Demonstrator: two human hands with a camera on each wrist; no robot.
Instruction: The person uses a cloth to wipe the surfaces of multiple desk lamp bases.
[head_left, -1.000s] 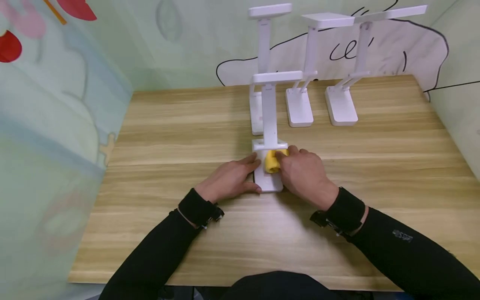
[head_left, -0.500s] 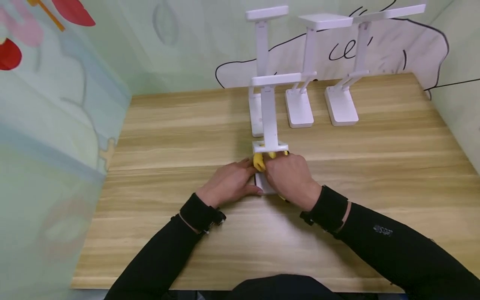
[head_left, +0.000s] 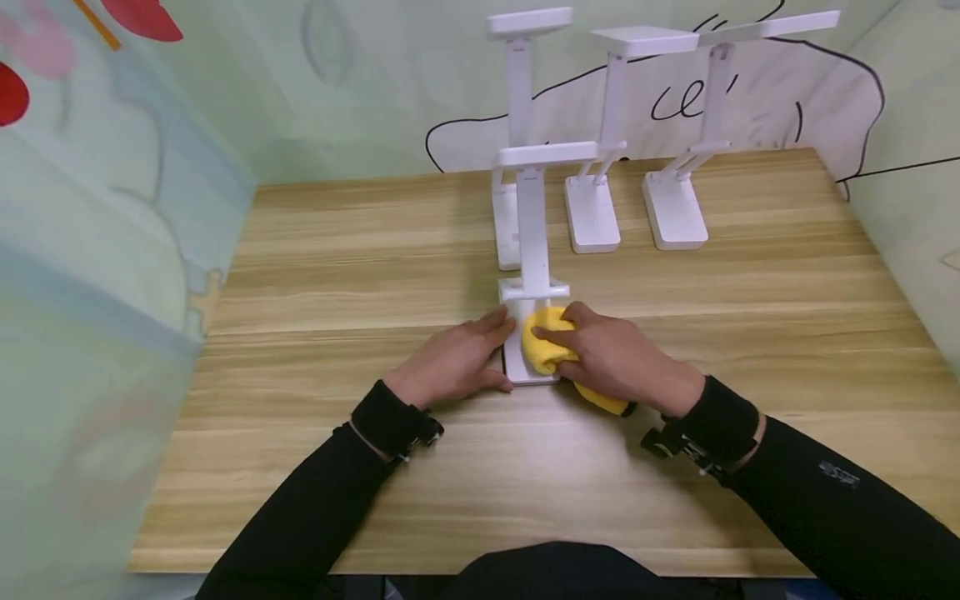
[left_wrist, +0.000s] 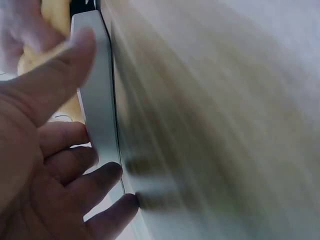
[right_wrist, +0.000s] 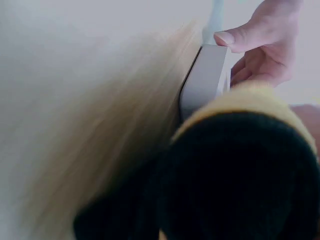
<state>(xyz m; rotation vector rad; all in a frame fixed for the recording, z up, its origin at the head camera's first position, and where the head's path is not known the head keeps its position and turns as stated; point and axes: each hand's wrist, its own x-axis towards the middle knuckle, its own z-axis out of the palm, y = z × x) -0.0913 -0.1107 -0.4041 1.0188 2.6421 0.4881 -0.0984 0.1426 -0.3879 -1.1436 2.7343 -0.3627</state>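
A white desk lamp (head_left: 534, 225) stands upright in front of me, its flat base lying on the wooden table. My left hand (head_left: 459, 360) holds the left side of that base, fingers along the edge and thumb at the front corner. In the left wrist view the fingertips (left_wrist: 114, 172) touch the base's side (left_wrist: 97, 90). My right hand (head_left: 618, 354) grips a bunched yellow cloth (head_left: 546, 340) that lies against the top of the base. A loose end with a dark edge hangs below the palm. The cloth's dark part (right_wrist: 240, 175) fills much of the right wrist view.
Behind stand several more white lamps: one at the left (head_left: 507, 225), a middle one (head_left: 592, 212) and a right one (head_left: 675, 210). The wooden table (head_left: 337, 275) meets painted walls (head_left: 360, 100) at the back and sides.
My right hand first moved left across the base with the cloth, then back right and slightly toward me, showing more cloth. The left hand stays on the base.
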